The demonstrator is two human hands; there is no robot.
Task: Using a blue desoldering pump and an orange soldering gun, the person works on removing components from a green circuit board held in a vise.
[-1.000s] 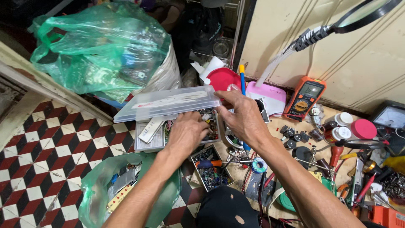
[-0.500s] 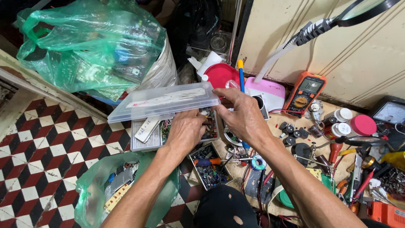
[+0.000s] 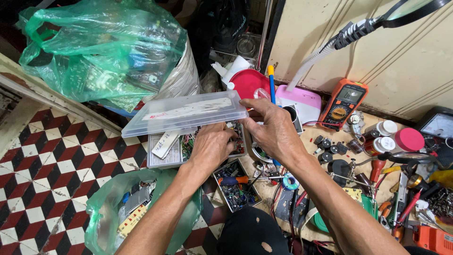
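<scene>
My right hand [image 3: 273, 130] pinches the right edge of a clear plastic box lid [image 3: 184, 113] and holds it raised and open. Under the lid sits the clear plastic box [image 3: 163, 153] filled with small electronic parts and a white strip. My left hand [image 3: 212, 146] reaches into the box's right side, its fingers curled down among the parts. What the fingers pinch is hidden.
A big green plastic bag [image 3: 101, 52] stands behind the box, a smaller green bag [image 3: 122, 212] lies on the checkered floor tiles [image 3: 37, 156]. A small tray of components [image 3: 234, 186], an orange multimeter [image 3: 342, 101], bottles [image 3: 384, 139], a red lid [image 3: 247, 82] and several tools crowd the board at right.
The view shifted slightly. The lid stays raised in my right hand while my left hand has moved deeper into the box under it.
</scene>
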